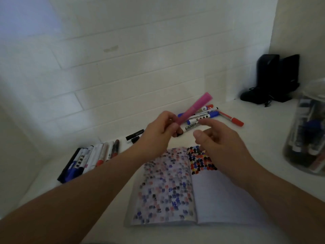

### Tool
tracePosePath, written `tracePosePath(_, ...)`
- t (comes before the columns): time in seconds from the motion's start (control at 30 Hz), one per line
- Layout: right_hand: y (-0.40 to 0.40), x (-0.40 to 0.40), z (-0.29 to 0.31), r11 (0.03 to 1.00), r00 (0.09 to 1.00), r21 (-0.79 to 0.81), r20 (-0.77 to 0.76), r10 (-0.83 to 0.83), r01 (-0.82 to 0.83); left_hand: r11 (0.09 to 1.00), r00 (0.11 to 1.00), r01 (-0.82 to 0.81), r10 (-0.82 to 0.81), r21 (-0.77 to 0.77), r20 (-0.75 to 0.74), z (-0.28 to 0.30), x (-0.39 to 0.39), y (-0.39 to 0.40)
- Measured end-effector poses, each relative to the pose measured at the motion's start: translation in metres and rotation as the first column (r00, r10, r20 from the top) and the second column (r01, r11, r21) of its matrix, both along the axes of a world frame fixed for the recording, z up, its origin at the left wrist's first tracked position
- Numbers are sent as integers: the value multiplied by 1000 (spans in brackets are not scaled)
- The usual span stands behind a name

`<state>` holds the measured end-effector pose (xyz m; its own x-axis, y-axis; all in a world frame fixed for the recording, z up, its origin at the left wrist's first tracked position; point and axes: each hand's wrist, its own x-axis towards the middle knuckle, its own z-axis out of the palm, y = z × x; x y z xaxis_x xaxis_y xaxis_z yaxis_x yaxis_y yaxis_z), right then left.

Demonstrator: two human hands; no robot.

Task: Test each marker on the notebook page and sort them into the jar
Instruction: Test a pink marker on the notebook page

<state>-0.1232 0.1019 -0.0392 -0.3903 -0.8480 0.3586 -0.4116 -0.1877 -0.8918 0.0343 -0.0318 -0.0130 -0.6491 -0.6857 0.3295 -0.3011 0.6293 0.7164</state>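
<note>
One pink marker (195, 108): left hand (159, 131) pinching it, pointing to 1 o'clock. Right hand (220, 143) hovering, fingers loosely spread. One notebook (219, 199); one jar (306, 131), cut off at 3 o'clock.

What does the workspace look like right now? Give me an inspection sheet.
Surface: white table, dim light.
Job's things: pink marker raised; open notebook covered in test marks; clear jar holding markers; marker pile behind; marker row at left.
Clutter: two black pieces.
Grippers: left hand grips pink marker; right hand open, apart from it.
Cables: black cord by speakers.
Surroundings: white brick wall.
</note>
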Motion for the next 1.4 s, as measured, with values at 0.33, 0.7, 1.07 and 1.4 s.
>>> tracePosePath(0.33,5,-21,7,991,948,8,293,-127,130,977,979,201,-196,-75,63,-13,-31,34)
tracePosePath(0.7,0,-21,4,998,914,37,404,30,-50,942,943,317,-301,-108,144,-32,-19,26)
tracePosePath(1.07,9,-14,-5,989,910,-1,390,137,-148,912,912,391,-365,-125,189,-27,-21,36)
tracePosePath(1.4,12,-16,-4,966,856,-76,451,253,-246,910,906,414,-408,-29,115,-25,-21,37)
